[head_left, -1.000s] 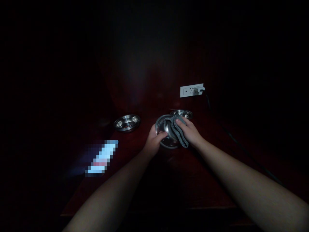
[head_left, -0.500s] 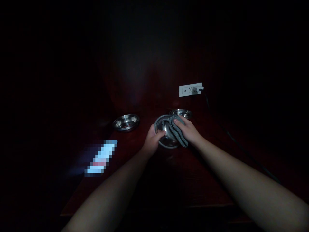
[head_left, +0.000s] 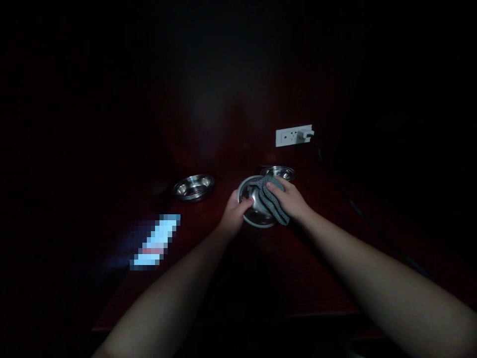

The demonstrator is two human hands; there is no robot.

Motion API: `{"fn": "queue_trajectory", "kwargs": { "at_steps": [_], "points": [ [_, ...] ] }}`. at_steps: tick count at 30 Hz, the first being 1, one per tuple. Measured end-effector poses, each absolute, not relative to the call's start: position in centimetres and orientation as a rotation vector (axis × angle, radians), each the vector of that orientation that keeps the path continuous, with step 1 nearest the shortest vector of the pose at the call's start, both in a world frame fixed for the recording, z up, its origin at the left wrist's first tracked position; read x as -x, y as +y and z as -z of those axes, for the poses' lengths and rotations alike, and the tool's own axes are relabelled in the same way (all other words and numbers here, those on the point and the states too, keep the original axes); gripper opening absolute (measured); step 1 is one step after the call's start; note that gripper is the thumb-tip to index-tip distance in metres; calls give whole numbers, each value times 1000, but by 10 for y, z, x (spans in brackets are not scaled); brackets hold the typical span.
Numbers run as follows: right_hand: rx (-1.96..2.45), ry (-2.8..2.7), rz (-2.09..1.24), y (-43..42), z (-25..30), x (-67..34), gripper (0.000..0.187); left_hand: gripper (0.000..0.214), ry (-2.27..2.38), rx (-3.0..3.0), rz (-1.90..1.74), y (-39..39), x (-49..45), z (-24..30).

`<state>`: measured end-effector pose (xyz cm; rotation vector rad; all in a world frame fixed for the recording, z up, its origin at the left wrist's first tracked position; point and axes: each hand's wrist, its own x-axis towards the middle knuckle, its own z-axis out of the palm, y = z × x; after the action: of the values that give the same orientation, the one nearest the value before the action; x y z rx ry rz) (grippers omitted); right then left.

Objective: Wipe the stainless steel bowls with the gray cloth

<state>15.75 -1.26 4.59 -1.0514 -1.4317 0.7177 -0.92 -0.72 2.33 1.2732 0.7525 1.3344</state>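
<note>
With both arms stretched forward and angled inward, you grip the steel bowl by its left rim in your left hand, thumb inside, other fingers hidden. Your right hand clasps a folded grey cloth, thumb on top, palm downward; the cloth lies just left of those fingers, over the bowl's right side, its long axis slanting from far left to near right. A second bowl sits just beyond.
</note>
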Motion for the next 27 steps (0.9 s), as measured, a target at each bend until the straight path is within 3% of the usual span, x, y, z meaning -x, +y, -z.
{"fn": "queue_trajectory", "kwargs": {
  "at_steps": [22,27],
  "points": [
    [1064,-1419,-706,-12,-45,-158,44,36,779,-1243,-1331,-8,8,-21],
    [1093,-1441,-642,-14,-47,-158,45,45,776,-1275,-1309,-14,7,-24]
  ]
}}
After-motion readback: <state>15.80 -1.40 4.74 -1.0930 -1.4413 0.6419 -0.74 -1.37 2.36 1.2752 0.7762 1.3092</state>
